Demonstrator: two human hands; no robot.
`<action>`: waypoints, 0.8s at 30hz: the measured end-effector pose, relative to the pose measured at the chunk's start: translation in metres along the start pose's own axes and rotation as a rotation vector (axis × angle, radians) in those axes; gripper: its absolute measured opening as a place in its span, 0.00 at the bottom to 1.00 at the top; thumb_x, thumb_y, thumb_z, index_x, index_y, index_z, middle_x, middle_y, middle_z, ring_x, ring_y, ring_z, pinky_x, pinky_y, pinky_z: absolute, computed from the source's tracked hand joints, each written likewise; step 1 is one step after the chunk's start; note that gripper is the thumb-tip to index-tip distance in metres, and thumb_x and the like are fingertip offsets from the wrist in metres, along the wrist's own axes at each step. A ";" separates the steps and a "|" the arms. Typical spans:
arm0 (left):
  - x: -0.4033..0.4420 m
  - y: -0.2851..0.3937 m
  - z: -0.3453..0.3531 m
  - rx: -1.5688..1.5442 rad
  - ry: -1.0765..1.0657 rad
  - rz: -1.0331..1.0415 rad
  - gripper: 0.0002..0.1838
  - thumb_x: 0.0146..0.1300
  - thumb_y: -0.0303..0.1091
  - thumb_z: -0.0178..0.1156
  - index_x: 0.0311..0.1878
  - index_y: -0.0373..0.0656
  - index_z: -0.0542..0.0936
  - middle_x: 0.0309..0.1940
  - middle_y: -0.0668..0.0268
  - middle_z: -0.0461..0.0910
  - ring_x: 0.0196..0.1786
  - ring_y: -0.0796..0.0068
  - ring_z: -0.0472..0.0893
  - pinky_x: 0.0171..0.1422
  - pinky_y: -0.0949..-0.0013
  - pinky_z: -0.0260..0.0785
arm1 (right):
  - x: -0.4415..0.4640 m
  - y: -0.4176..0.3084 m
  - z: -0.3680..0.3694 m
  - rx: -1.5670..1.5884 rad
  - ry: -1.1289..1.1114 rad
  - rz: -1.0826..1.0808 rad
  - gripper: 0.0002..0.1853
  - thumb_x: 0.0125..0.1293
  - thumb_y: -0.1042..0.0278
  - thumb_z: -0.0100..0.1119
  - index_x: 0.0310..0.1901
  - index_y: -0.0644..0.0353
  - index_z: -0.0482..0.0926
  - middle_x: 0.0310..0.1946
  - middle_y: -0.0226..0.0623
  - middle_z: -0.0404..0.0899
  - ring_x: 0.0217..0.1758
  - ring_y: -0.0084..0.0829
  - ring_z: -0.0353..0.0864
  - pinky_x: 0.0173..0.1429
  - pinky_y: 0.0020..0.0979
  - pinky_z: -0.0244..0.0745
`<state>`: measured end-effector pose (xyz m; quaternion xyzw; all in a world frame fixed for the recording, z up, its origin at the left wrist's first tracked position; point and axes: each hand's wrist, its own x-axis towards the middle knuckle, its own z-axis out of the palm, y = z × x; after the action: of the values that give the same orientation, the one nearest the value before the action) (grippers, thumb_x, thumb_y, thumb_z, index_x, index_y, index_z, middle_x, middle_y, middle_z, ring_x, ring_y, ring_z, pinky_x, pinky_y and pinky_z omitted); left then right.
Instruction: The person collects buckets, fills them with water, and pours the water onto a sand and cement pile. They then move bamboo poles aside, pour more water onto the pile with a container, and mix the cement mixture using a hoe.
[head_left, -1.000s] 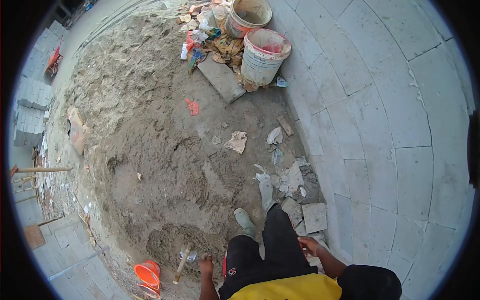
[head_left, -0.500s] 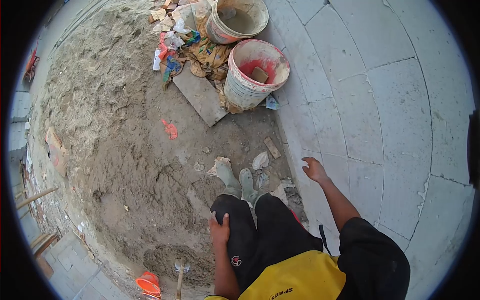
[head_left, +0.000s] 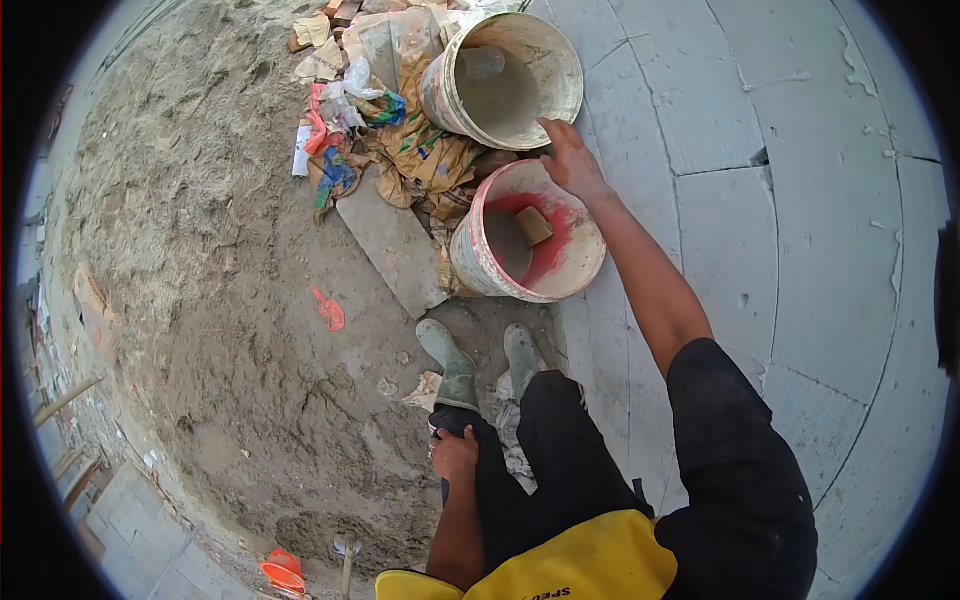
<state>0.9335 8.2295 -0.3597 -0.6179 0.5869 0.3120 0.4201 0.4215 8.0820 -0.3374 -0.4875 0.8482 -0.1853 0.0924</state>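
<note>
My right hand (head_left: 578,165) reaches over the rim of the nearer bucket (head_left: 590,262). Its fingers are apart, close to the rim of the farther bucket (head_left: 440,92); whether they touch it I cannot tell. The nearer bucket is pale outside and red-stained inside, with liquid and a brown block (head_left: 535,226) in it. Murky grey liquid fills the lower part of the farther one, with a clear piece at its edge. On my dark trouser leg rests my left hand (head_left: 455,453), fingers loosely spread and holding nothing.
A pale block wall (head_left: 720,240) rises on the right. Sand (head_left: 240,300) lies heaped to the left. A grey slab (head_left: 390,245) and crumpled paper sacks (head_left: 430,150) lie beside the buckets. An orange bucket (head_left: 283,572) and a handled tool (head_left: 347,570) sit at the bottom.
I have stepped forward, and the buckets appear closer. My right hand has moved from beside the wall up to the bucket rims. My left hand stays on my leg.
</note>
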 end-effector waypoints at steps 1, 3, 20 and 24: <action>-0.002 0.007 -0.005 0.009 0.026 -0.001 0.38 0.63 0.63 0.57 0.63 0.38 0.69 0.57 0.46 0.73 0.57 0.47 0.78 0.57 0.51 0.75 | 0.034 0.001 0.004 -0.076 -0.045 -0.009 0.41 0.56 0.75 0.62 0.72 0.50 0.58 0.67 0.44 0.63 0.67 0.50 0.67 0.66 0.46 0.71; 0.001 0.022 -0.018 0.013 0.056 -0.013 0.37 0.64 0.62 0.56 0.62 0.37 0.70 0.56 0.46 0.74 0.57 0.47 0.79 0.57 0.51 0.75 | 0.095 0.017 0.019 -0.144 -0.091 -0.029 0.45 0.55 0.74 0.64 0.74 0.48 0.54 0.68 0.43 0.61 0.68 0.49 0.66 0.66 0.46 0.71; -0.001 0.069 -0.003 -0.323 0.020 -0.286 0.31 0.64 0.54 0.54 0.58 0.36 0.73 0.53 0.45 0.76 0.54 0.44 0.79 0.58 0.48 0.72 | 0.241 0.155 0.237 -0.423 -0.485 -0.152 0.29 0.61 0.75 0.54 0.67 0.50 0.69 0.60 0.53 0.72 0.64 0.48 0.73 0.63 0.47 0.75; -0.007 0.074 -0.010 -0.385 -0.036 -0.365 0.28 0.65 0.53 0.53 0.56 0.37 0.72 0.53 0.46 0.74 0.51 0.44 0.81 0.54 0.48 0.75 | 0.242 0.176 0.262 -0.359 -0.452 -0.140 0.29 0.62 0.70 0.57 0.67 0.55 0.69 0.62 0.51 0.71 0.65 0.45 0.72 0.66 0.46 0.73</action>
<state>0.8590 8.2271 -0.3603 -0.7764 0.3881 0.3480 0.3542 0.2476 7.8952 -0.6425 -0.5824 0.7896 0.0751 0.1780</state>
